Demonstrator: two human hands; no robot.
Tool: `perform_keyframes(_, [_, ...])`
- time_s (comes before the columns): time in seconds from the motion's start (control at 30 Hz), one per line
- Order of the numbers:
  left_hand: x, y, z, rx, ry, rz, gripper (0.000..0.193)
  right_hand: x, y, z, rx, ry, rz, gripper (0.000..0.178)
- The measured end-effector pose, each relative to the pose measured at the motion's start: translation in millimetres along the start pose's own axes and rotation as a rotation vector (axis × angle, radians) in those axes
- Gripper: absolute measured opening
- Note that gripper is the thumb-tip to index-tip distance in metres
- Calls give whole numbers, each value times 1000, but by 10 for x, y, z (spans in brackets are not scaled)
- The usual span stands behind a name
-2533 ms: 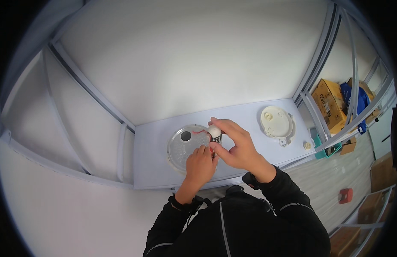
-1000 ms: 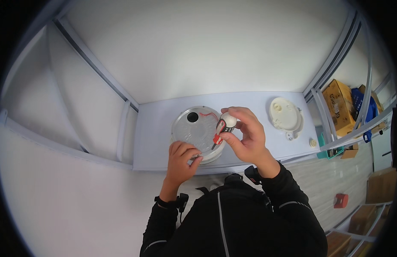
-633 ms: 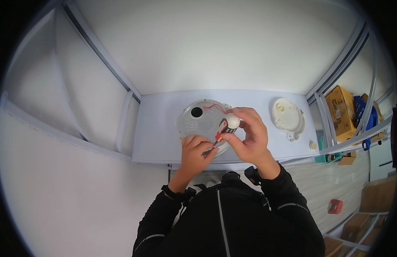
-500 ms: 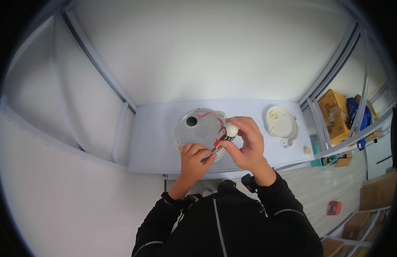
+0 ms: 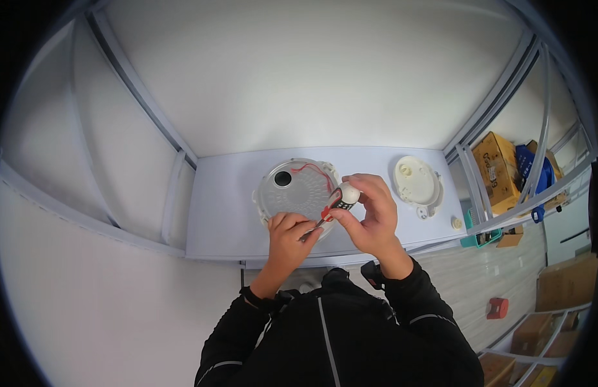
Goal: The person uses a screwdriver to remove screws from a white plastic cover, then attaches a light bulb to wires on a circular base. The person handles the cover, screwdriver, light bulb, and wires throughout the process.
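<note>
A screwdriver [image 5: 339,201] with a white, black and red handle is held slantwise over the near right part of a round lid-like part [image 5: 299,188]. My right hand [image 5: 374,218] grips the handle's white end between thumb and fingers. The metal shaft runs down to my left hand [image 5: 289,237], whose fingers are closed about it near the table's front edge; the tip is hidden there. The lid-like part has a silvery metal face, a pale plastic rim and a black round spot [image 5: 283,178]. Thin red wires [image 5: 313,169] curl across its far right side.
Right of my hands lies a cream round plastic cover [image 5: 416,180] with a hinge-like end. A small cream round piece [image 5: 456,223] sits near the table's right end. Frame posts [image 5: 476,184] flank the white table [image 5: 215,213]. Beyond are cardboard boxes [image 5: 497,169] and a teal basket [image 5: 481,238].
The whole view has shifted a little, so the table and parts sit slightly farther left. Both hands keep their holds on the screwdriver, and its handle looks slightly turned.
</note>
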State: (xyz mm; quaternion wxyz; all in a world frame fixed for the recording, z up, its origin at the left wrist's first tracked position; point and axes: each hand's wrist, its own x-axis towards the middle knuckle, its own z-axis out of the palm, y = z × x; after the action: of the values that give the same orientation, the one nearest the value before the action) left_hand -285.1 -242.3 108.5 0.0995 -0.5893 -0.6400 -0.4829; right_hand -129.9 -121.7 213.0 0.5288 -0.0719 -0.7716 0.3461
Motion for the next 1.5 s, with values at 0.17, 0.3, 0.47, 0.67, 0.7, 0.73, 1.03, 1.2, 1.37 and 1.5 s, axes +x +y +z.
perform_keyframes(0.17, [-11,-24,11,-1,1,11,21,-5,14,14,21,3,-10,56])
perform_keyframes(0.3, [-6,-23,14,-2,3,12,21,-5,22,39,2,5,-22,56])
perform_keyframes(0.47, [-4,-25,15,-5,2,11,21,-26,39,0,-80,-77,-66,64])
perform_keyframes(0.67, [-6,-21,-1,-7,4,6,21,-5,20,35,-46,-27,-51,59])
perform_keyframes(0.7, [-7,-23,0,-7,2,5,21,4,12,46,-37,-1,-46,57])
perform_keyframes(0.73, [-7,-25,0,-8,1,4,21,10,8,48,-31,1,-48,57])
perform_keyframes(1.03, [-14,-25,-11,-4,-1,-11,22,11,14,43,-27,-16,-42,57])
perform_keyframes(1.2, [-5,-12,-13,-6,1,-8,22,-10,8,40,-24,-41,-19,58])
perform_keyframes(1.37, [-8,-10,-3,-15,4,-12,21,56,-136,46,131,-171,135,49])
perform_keyframes(1.5, [-12,-2,-15,-19,7,-21,20,105,-146,41,122,-216,75,49])
